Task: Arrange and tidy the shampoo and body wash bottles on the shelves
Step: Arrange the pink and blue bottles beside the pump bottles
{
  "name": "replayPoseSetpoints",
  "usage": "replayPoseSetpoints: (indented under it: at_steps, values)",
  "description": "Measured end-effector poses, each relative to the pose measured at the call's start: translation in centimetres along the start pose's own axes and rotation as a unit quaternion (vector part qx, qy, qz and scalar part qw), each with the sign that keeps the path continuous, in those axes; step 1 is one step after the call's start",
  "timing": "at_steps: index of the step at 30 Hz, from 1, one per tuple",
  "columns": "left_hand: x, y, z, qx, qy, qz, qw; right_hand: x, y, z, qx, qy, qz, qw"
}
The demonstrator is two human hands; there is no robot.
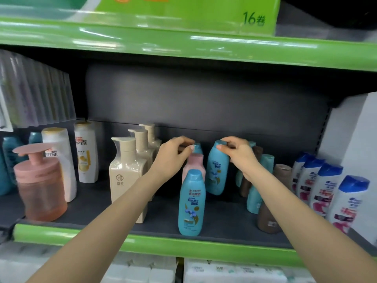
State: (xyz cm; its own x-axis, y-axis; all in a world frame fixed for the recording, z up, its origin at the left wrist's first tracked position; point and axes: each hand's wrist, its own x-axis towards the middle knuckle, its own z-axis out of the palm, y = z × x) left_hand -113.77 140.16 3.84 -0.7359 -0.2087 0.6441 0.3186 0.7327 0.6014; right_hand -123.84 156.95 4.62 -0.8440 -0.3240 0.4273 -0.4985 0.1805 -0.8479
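On the dark shelf (pixel 159 219) a teal Rejoice bottle (pixel 191 203) stands at the front, with a pink bottle (pixel 194 166) behind it. My left hand (pixel 173 158) reaches over the pink bottle and pinches the cap of a teal bottle (pixel 197 148) further back, mostly hidden. My right hand (pixel 239 154) grips the cap of a tilted teal bottle (pixel 217 168) lifted beside the pink one. More teal bottles (pixel 254 197) and brown bottles (pixel 267 217) stand to the right.
Beige pump bottles (pixel 128 176) line up to the left, then white Pantene bottles (pixel 85 152) and a pink pump bottle (pixel 40 186). White and blue bottles (pixel 326 184) fill the right end. A green shelf edge (pixel 163 243) runs below, a green upper shelf (pixel 183 45) above.
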Motion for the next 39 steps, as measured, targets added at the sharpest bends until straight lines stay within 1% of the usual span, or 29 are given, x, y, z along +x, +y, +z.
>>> replayPoseSetpoints:
  at_steps: [2,6,9,13,16,18,22,27,29,30,31,33,35,36,37,39]
  values:
    - [-0.2,1.4,0.1,-0.014,0.01,0.022,1.0,-0.8,-0.8,-1.1,0.002,0.016,-0.012,1.0]
    - [-1.4,4.7,0.7,-0.064,-0.05,0.055,0.995,-2.8,-2.2,-3.2,0.001,0.033,-0.012,0.999]
    - [-2.5,6.3,1.7,-0.077,-0.076,0.062,0.992,-4.6,-3.3,-4.5,0.019,0.045,0.021,0.999]
    - [-4.1,6.6,3.4,-0.035,-0.109,0.052,0.992,-6.3,-4.1,-5.8,0.045,0.063,0.043,0.996]
    - [-5.3,6.4,4.3,-0.054,-0.159,0.059,0.984,-6.9,-4.3,-6.7,0.083,0.088,0.068,0.99]
    - [-6.0,6.2,4.5,-0.042,-0.189,0.064,0.979,-7.1,-4.3,-7.1,0.108,0.108,0.088,0.984]
    - [-6.5,6.1,4.0,-0.001,-0.169,0.081,0.982,-7.5,-4.2,-7.4,0.146,0.109,0.111,0.977]
    - [-7.5,5.9,3.3,0.045,-0.172,0.069,0.982,-8.0,-3.5,-6.8,0.171,0.114,0.138,0.969]
    - [-7.8,5.8,3.0,0.047,-0.147,0.068,0.986,-8.3,-3.4,-6.5,0.193,0.099,0.141,0.966]
    - [-8.0,5.7,2.7,0.039,-0.131,0.066,0.988,-8.5,-3.5,-6.4,0.205,0.077,0.136,0.966]
    - [-8.1,5.5,2.4,0.02,-0.114,0.056,0.992,-8.7,-3.5,-6.4,0.222,0.044,0.127,0.966]
    - [-8.4,5.4,1.7,-0.053,-0.089,0.012,0.995,-9.3,-3.5,-6.3,0.277,-0.027,0.109,0.954]
    - [-8.7,5.6,1.0,-0.134,-0.092,-0.028,0.986,-9.6,-3.3,-6.0,0.312,-0.066,0.102,0.942]
    - [-8.8,5.9,0.8,-0.183,-0.104,-0.047,0.977,-9.7,-3.2,-5.8,0.32,-0.074,0.1,0.939]
    - [-8.9,6.1,0.6,-0.242,-0.122,-0.072,0.96,-9.8,-3.2,-5.5,0.325,-0.078,0.096,0.938]
    - [-9.1,6.7,0.2,-0.359,-0.168,-0.132,0.909,-10.0,-3.3,-5.0,0.332,-0.078,0.092,0.936]
